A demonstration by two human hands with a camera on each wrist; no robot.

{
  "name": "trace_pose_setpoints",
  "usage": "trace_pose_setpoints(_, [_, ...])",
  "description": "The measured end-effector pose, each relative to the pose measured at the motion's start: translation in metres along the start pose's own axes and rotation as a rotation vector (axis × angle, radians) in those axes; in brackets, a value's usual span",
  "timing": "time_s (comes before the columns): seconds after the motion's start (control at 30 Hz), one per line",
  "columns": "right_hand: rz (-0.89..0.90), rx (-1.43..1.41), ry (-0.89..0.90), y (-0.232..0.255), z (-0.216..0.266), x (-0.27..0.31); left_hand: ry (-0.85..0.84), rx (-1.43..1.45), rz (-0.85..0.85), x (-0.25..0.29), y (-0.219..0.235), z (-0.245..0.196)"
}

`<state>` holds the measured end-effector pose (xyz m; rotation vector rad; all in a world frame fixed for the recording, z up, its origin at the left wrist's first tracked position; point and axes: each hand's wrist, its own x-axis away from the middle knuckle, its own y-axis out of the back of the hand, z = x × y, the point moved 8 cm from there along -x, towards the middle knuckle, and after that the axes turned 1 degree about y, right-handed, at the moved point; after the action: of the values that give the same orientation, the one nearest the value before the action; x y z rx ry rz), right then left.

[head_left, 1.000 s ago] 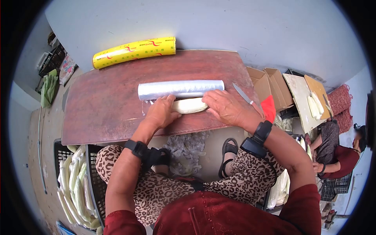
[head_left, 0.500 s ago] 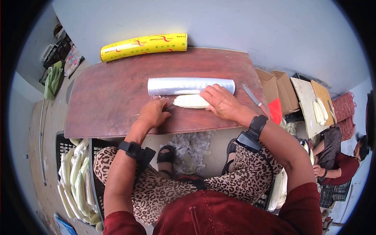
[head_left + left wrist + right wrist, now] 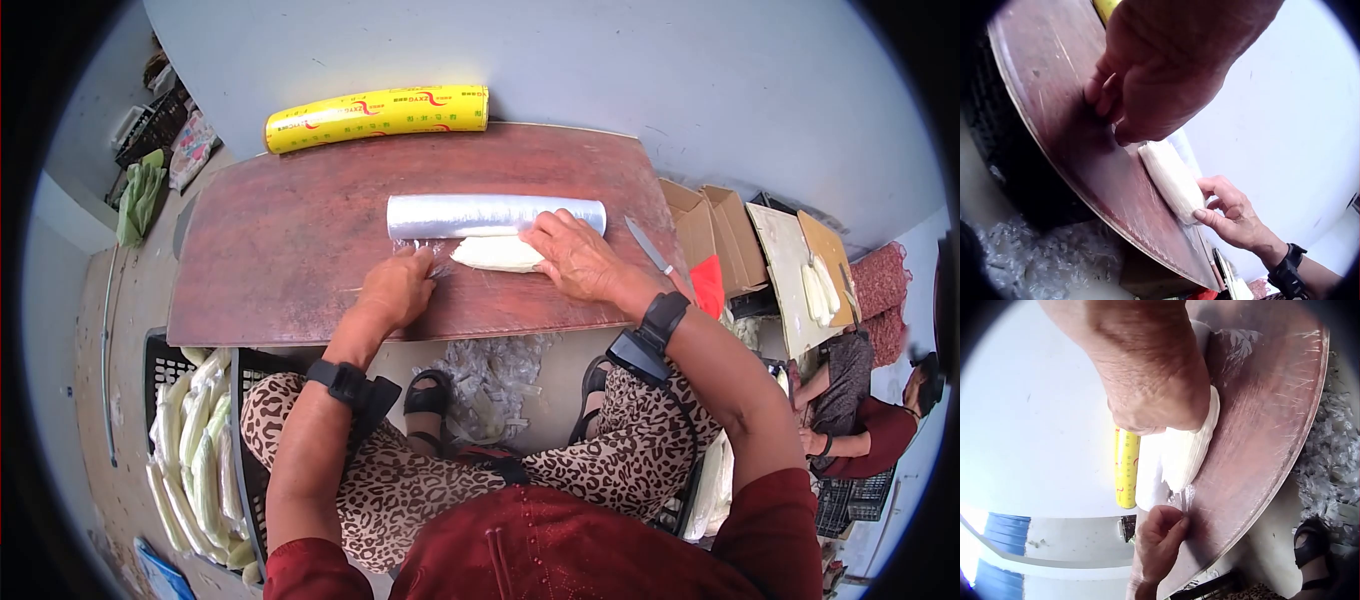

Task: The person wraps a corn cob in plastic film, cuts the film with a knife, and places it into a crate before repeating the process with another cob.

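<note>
A pale ear of corn (image 3: 490, 253) in its husk lies on the red-brown table just in front of a roll of cling film (image 3: 450, 214). My right hand (image 3: 578, 258) grips its right end, thumb on the near side and fingers over the far side, as the left wrist view also shows. Beyond the corn's left end, my left hand (image 3: 395, 288) pinches a thin strip of cling film (image 3: 1184, 497) between thumb and fingers. The right wrist view shows this strip stretching from the corn's tip to those fingertips.
A yellow printed roll (image 3: 380, 118) lies along the table's back edge. To the right rests a knife (image 3: 648, 245), beside a red cloth (image 3: 707, 287). Crates of wrapped corn (image 3: 205, 440) flank my legs. Film scraps (image 3: 490, 385) cover the floor; another person (image 3: 865, 430) sits far right.
My left hand has let go of the corn's left end and moved left, onto the film. My right hand stays on the corn, fingers now further over it.
</note>
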<state>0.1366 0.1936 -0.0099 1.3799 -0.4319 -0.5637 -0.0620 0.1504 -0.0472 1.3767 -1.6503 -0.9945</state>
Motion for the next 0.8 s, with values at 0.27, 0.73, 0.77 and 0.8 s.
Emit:
trace_pose_setpoints(0.27, [-0.015, 0.09, 0.039, 0.0, 0.005, -0.002, -0.202, -0.151, -0.195, -0.002, -0.003, -0.021])
trace_pose_setpoints(0.73, [-0.06, 0.068, 0.048, -0.001, 0.003, 0.0, -0.213, -0.176, -0.202, -0.012, -0.007, -0.032])
trace_pose_setpoints(0.77, [-0.057, 0.072, 0.045, -0.001, 0.003, -0.001, -0.206, -0.145, -0.216, -0.012, -0.005, -0.031])
trace_pose_setpoints(0.8, [-0.05, 0.077, 0.039, -0.001, 0.004, -0.001, -0.199, -0.113, -0.23, -0.011, -0.002, -0.031])
